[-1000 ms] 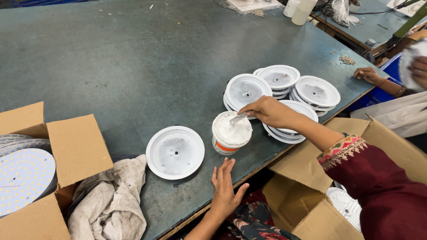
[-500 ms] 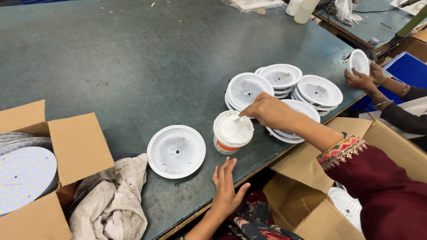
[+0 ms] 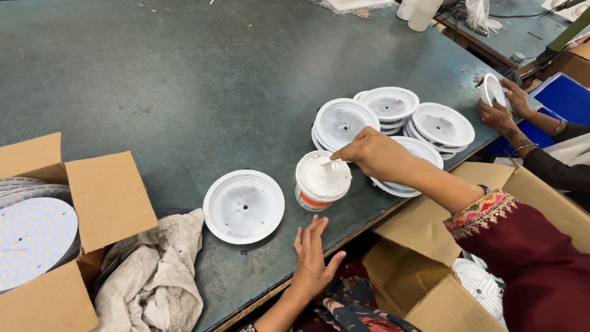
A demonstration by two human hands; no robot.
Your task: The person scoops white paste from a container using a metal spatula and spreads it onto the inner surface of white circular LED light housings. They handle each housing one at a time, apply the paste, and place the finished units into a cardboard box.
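Fingers spread, the left hand (image 3: 313,261) is laid flat and open on the near edge of the green table (image 3: 153,80), low in the middle of the frame, with nothing held. Just above and left of it a single white round housing (image 3: 244,206) is placed, beside a crumpled cloth (image 3: 153,276) and an open carton of LED discs (image 3: 31,237) at lower left. At centre, the paste tub (image 3: 322,181) is entered by a small stick pinched in the right hand (image 3: 375,154) (fingers closed narrowly around it). Behind that hand, stacked white housings (image 3: 393,107) are grouped right of centre. At the upper right edge, another housing (image 3: 491,89) is gripped by a co-worker's hands (image 3: 501,114).
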